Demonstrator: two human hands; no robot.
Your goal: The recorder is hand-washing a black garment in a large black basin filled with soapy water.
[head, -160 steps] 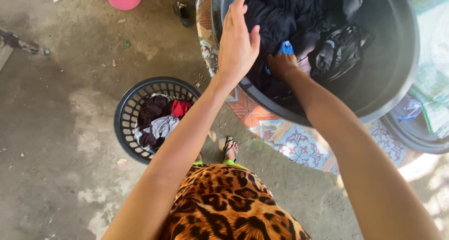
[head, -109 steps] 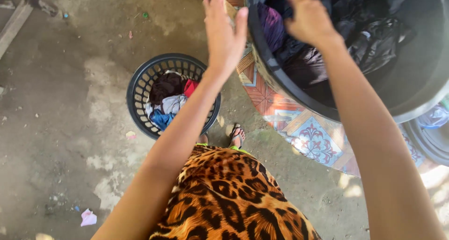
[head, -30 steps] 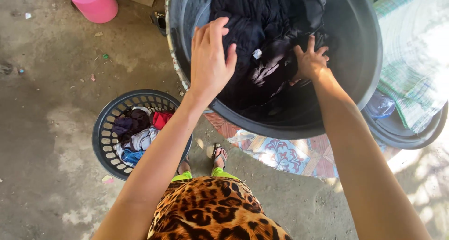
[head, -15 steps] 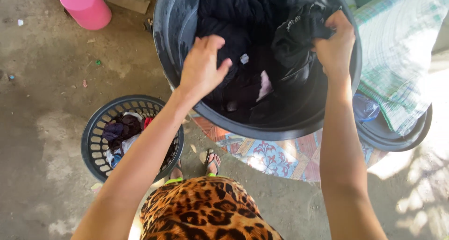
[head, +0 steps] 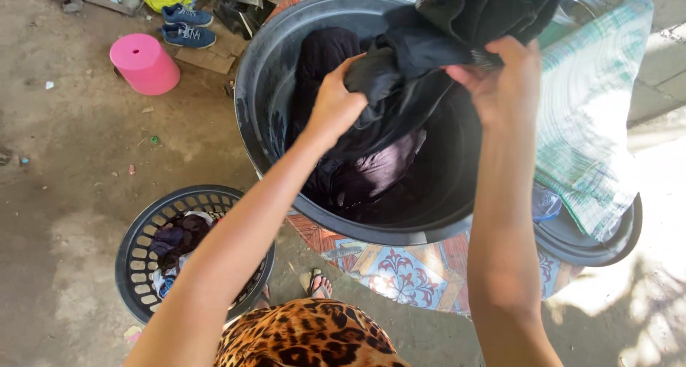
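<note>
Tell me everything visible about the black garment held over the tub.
The black garment is dark, soft cloth, bunched and creased, lifted above the big black tub. The left hand grips its lower fold, the right hand its upper bundle. A length hangs down inside the tub toward the dark clothes there.

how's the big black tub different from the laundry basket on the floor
The tub is much bigger and has solid, smooth walls; the basket is small, with slotted sides. The tub holds mostly dark clothes, one of which both hands, the left hand and the right hand, grip above it; the basket holds a small mixed pile, untouched. Both are round, dark and open-topped.
</note>
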